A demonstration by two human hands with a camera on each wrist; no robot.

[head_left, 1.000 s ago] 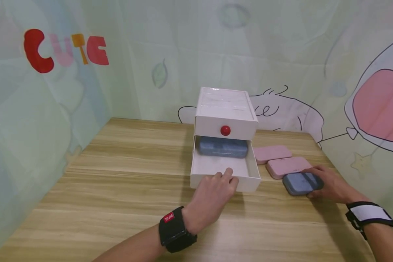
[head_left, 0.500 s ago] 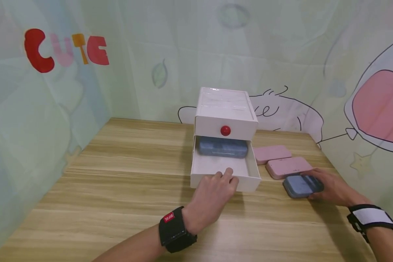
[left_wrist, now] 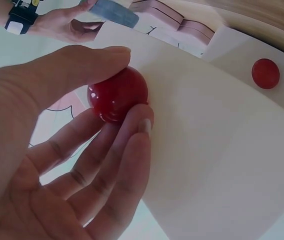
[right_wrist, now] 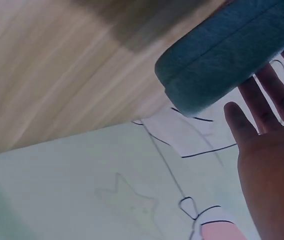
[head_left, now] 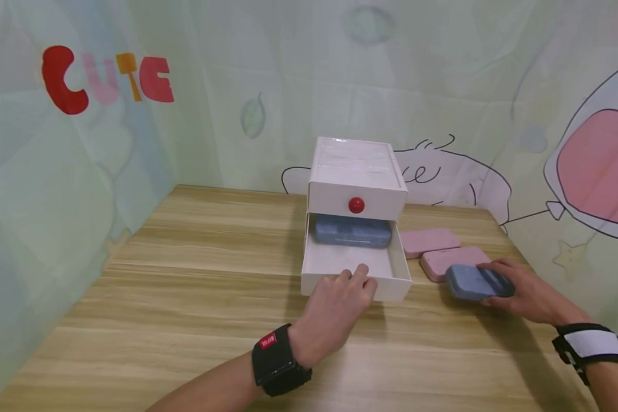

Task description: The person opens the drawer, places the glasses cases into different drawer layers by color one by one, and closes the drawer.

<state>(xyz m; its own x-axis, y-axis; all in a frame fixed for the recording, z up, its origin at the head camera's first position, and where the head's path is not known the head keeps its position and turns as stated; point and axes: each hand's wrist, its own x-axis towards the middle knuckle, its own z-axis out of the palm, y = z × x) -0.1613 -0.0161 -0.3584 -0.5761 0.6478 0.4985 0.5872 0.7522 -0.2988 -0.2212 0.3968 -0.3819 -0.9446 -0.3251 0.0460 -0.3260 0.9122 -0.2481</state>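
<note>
Basically, a glossy round red knob [left_wrist: 119, 95] on the pulled-out white drawer [head_left: 391, 290] is pinched by the left hand [head_left: 335, 315]; right of that drawer, a soft-cornered blue case [head_left: 471, 282] is gripped above the wood-grain counter [head_left: 195, 309] by the right hand [head_left: 533, 294].

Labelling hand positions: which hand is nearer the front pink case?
Right. The right hand, beside the front pink case, holds a blue case; the left hand grips the lower drawer knob, farther left.

Dim, even light, small glints on the lower red knob [left_wrist: 118, 95], soft-edged shadow on the tabletop [right_wrist: 57, 75]
</note>
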